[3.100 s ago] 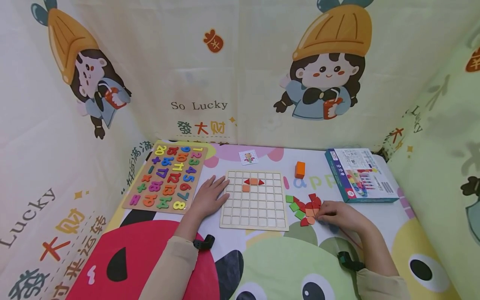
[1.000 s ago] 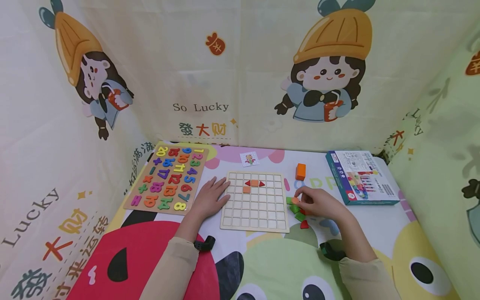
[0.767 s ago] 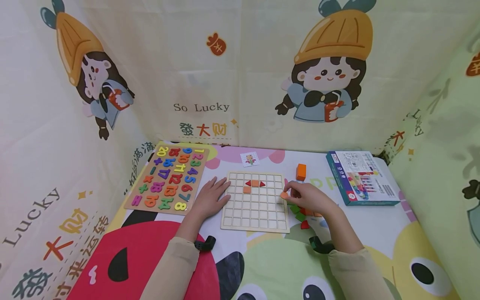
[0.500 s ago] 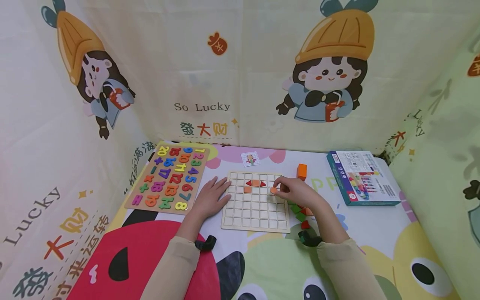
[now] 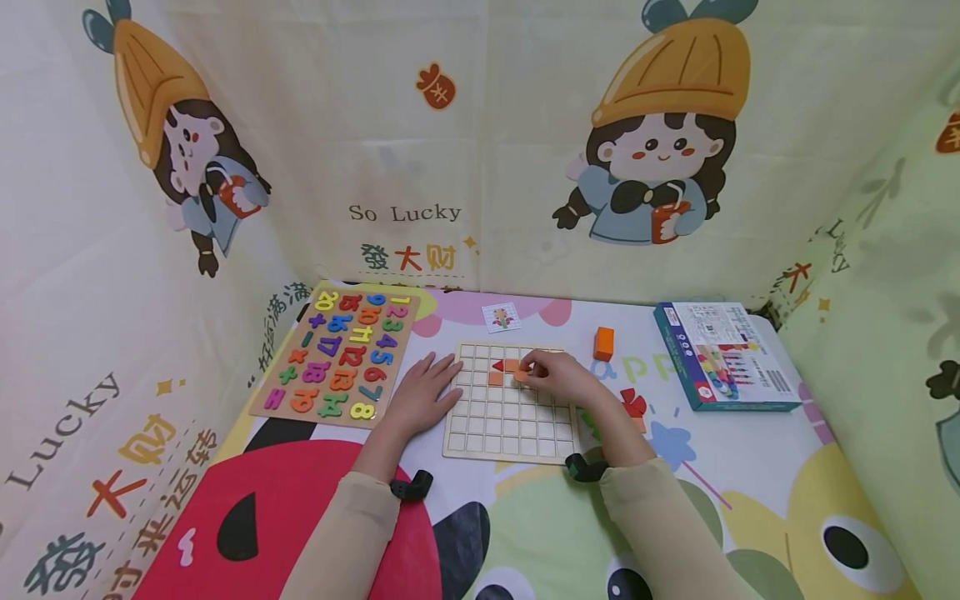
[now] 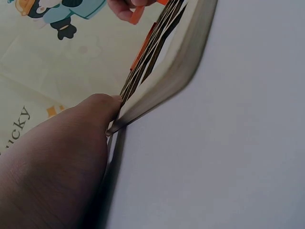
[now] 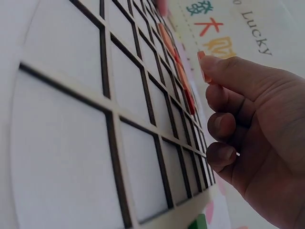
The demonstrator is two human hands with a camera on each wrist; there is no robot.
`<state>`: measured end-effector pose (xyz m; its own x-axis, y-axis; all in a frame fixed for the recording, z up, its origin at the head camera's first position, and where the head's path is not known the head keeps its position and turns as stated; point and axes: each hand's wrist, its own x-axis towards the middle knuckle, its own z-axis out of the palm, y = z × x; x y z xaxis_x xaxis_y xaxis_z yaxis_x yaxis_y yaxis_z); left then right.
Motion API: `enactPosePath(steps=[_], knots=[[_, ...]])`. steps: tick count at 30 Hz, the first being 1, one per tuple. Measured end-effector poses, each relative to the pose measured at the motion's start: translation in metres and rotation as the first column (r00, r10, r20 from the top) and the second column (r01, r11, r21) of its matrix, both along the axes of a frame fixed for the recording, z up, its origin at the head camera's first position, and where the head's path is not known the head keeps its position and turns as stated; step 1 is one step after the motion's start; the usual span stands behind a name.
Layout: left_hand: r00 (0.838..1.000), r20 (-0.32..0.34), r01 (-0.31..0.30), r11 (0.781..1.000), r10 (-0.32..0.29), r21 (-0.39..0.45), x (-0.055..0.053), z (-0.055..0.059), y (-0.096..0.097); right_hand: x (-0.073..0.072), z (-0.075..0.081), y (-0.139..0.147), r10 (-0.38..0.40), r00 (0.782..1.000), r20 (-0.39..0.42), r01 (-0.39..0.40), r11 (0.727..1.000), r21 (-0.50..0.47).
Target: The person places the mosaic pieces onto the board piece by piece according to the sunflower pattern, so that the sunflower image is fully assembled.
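Observation:
A wooden grid board (image 5: 510,425) lies on the table in front of me. In its upper part sit an orange square tile (image 5: 512,365), a red triangle tile (image 5: 498,365) and a second orange square tile (image 5: 496,379). My left hand (image 5: 423,392) rests at the board's left edge with fingers straight; in the left wrist view its thumb (image 6: 102,105) touches the rim. My right hand (image 5: 566,379) pinches an orange tile with a rounded outline (image 5: 520,377) over the board. The right wrist view shows this orange tile (image 7: 203,67) between thumb and finger, apart from the grid.
Loose red pieces (image 5: 633,402) and green pieces lie right of the board, partly hidden by my right arm. A number puzzle board (image 5: 337,354) lies at left. Behind are a small picture card (image 5: 501,317) and an orange block (image 5: 603,343). A box (image 5: 727,357) lies at right.
My right hand has picked the rounded orange tile from the loose pieces and carried it left over the board. It now covers the right-hand red triangle. My left hand has stayed put.

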<state>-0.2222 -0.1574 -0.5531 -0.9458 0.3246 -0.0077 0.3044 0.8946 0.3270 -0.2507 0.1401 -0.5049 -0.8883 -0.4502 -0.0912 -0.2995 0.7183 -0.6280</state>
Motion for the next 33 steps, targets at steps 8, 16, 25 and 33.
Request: enactPosePath(steps=[8, 16, 25, 33], knots=[[1.0, -0.008, 0.009, 1.0, -0.009, -0.001, 0.0, 0.002, 0.0, -0.002, -0.005, -0.012, -0.017, 1.0, -0.02, 0.018, 1.0, 0.026], [1.0, -0.011, 0.013, 1.0, -0.013, -0.004, 0.0, 0.004, 0.0, -0.003, -0.011, -0.017, -0.032, 0.999, -0.038, 0.034, 0.997, 0.068], [1.0, -0.01, 0.016, 1.0, -0.016, -0.01, 0.0, 0.004, -0.001, 0.0, -0.011, -0.021, -0.067, 0.996, -0.053, 0.072, 0.993, 0.089], [1.0, -0.021, 0.016, 1.0, -0.016, -0.011, 0.0, 0.002, -0.001, 0.0, -0.014, -0.021, -0.093, 0.995, -0.037, 0.096, 0.992, 0.087]])
